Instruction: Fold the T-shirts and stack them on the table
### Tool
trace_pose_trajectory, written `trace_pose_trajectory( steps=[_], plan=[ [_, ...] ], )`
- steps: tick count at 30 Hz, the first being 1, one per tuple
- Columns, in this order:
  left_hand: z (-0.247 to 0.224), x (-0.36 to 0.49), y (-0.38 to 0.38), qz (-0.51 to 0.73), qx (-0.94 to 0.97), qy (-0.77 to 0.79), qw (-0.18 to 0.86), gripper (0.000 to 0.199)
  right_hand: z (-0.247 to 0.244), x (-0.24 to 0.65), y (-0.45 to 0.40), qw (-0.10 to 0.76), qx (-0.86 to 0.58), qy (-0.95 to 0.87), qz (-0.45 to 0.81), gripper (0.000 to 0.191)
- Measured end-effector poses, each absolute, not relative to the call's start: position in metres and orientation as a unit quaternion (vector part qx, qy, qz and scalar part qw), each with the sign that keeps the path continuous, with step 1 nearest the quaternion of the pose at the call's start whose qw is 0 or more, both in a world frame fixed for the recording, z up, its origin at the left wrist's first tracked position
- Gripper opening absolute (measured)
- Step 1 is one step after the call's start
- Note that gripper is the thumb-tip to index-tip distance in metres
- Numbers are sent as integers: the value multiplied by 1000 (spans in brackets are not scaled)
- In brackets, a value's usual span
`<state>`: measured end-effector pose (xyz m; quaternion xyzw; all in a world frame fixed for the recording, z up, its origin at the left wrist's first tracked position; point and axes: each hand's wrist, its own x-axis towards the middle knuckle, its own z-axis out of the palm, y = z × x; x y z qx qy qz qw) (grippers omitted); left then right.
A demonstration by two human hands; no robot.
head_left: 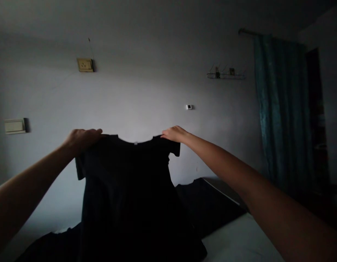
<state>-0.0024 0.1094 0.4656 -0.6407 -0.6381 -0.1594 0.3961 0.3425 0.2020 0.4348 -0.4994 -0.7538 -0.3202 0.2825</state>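
A black short-sleeved T-shirt [130,189] hangs upright in front of me, its neckline at the top with a small pale tag. My left hand [83,140] is closed on the shirt's left shoulder, and the sleeve on that side droops below it. At the other shoulder my right hand [174,134] pinches the fabric, with the short sleeve hanging just under it. The lower part of the shirt spreads wide and is too dark to show folds.
Behind the shirt, dark cloth [209,203] lies on a pale bed surface [241,240]. More dark cloth [53,247] is at the lower left. A wall with switches [15,126] stands beyond; a teal curtain [285,112] hangs at the right.
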Motion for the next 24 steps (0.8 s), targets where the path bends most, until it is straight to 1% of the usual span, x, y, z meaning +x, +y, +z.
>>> trace_pose_trajectory(
  steps=[3, 6, 7, 10, 12, 14, 16, 18, 20, 22, 24],
  plan=[
    [473, -13, 113, -166, -635, -625, 423, 40, 446, 352, 204, 305, -503, -723, -362, 26],
    [480, -25, 120, -129, -669, -613, 400, 33, 449, 357, 206, 270, -480, -753, -359, 19],
    [482, -29, 124, -132, -681, -604, 392, 33, 448, 358, 207, 281, -472, -755, -357, 18],
    [484, -43, 138, -196, -714, -543, 396, 33, 445, 360, 213, 359, -459, -735, -347, 22],
    [483, -50, 145, -220, -739, -511, 380, 28, 442, 361, 218, 365, -440, -753, -326, 23],
    [481, -53, 148, -245, -744, -518, 345, 26, 439, 362, 223, 378, -416, -769, -305, 23],
    [477, -49, 147, -308, -708, -553, 313, 30, 436, 361, 224, 435, -407, -747, -295, 24],
    [471, -39, 144, -396, -649, -586, 281, 41, 434, 360, 224, 505, -425, -694, -287, 21],
    [464, -27, 139, -454, -602, -615, 231, 50, 434, 358, 222, 542, -454, -653, -271, 19],
    [458, -18, 134, -469, -573, -644, 190, 52, 436, 359, 220, 530, -458, -667, -254, 20],
    [453, -14, 128, -456, -556, -663, 208, 54, 438, 363, 220, 491, -428, -718, -246, 21]
  ],
)
